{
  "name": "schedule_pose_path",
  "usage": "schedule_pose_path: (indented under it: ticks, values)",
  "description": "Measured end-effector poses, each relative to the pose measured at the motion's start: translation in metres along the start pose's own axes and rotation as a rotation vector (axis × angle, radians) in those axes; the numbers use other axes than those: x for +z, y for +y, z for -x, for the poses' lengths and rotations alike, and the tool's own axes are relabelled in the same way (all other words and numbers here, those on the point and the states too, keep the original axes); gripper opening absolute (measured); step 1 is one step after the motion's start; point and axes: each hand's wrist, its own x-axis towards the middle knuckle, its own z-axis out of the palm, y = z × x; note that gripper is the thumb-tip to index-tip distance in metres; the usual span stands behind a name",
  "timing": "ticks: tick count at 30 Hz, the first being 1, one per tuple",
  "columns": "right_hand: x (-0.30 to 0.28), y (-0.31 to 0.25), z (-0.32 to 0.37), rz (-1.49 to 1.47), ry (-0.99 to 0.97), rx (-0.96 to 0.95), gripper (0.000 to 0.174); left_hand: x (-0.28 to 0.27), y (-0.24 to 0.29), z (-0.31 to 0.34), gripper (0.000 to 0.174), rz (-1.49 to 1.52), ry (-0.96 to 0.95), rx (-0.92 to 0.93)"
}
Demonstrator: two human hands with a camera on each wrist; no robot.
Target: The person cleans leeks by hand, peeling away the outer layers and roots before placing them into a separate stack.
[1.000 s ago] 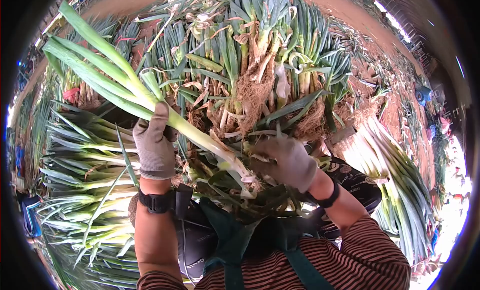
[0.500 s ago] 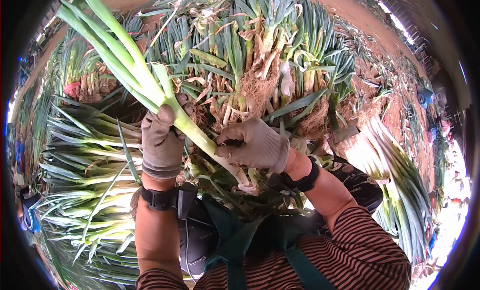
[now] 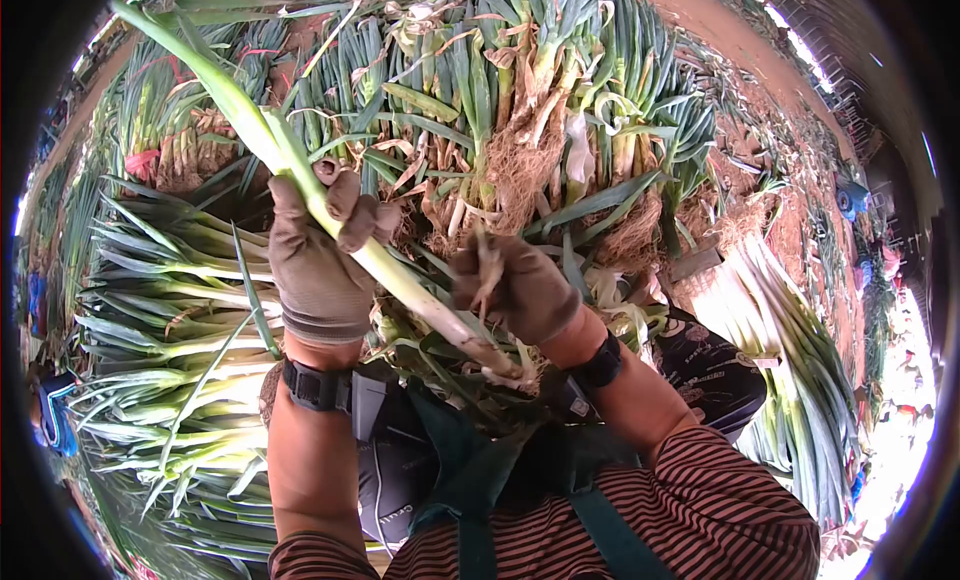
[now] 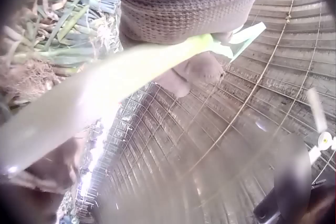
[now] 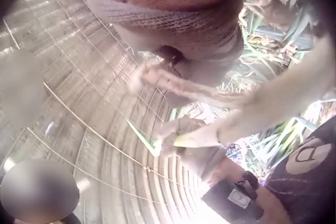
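My gloved left hand (image 3: 315, 265) grips a leek (image 3: 405, 285) around its upper stalk, fingers wrapped over it. Its green leaves fan out to the upper left, and the pale root end slants down to the right. Close beside the lower stalk, my gloved right hand (image 3: 532, 292) pinches a dry brownish strip of outer skin (image 3: 488, 270). In the right wrist view this strip (image 5: 194, 91) runs from the fingers toward the leek (image 5: 273, 103). The left wrist view shows the bright stalk (image 4: 121, 77) crossing beneath the left glove (image 4: 189, 14).
Leeks with dry leaves and tangled roots (image 3: 525, 175) are heaped ahead. A row of cleaner leeks (image 3: 180, 345) lies at the left, and another pale-stalked bundle (image 3: 775, 340) at the right. Leaf scraps lie below the hands, near the person's lap.
The right hand first moved left onto the stalk, then drew back to the right with a dry strip pinched. The left hand has shifted its grip, turning the leek; more brownish stalk shows near the root.
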Motion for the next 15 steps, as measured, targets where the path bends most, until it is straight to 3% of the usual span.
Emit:
schedule_pose_path:
  ticks: [3, 5, 7, 10, 11, 14, 15]
  values:
    - [-0.060, -0.003, 0.003, -0.232, -0.536, -0.009, 0.027, -0.006, 0.012, -0.002, 0.036, 0.067, 0.059, 0.024]
    - [-0.073, 0.001, 0.010, 0.709, -0.327, -0.596, 0.021, -0.011, 0.020, -0.002, 0.038, 0.130, 0.085, 0.025]
    - [-0.049, -0.011, 0.033, 0.878, 0.184, -0.120, 0.026, -0.013, 0.023, -0.002, 0.036, 0.107, 0.124, 0.029]
    - [-0.072, -0.004, 0.026, 1.840, 0.143, -0.666, 0.039, -0.017, 0.022, 0.000, 0.030, 0.096, 0.156, 0.043]
    - [-0.057, -0.008, 0.028, 1.810, 0.079, -0.724, 0.042, -0.020, 0.022, 0.000, 0.029, 0.091, 0.177, 0.051]
    - [-0.018, -0.008, 0.037, 1.351, -0.049, -0.461, 0.035, -0.019, 0.019, 0.001, 0.027, -0.032, 0.334, 0.132]
    - [-0.008, 0.001, 0.037, 1.352, -0.011, -0.484, 0.038, -0.017, 0.018, 0.001, 0.027, -0.089, 0.400, 0.168]
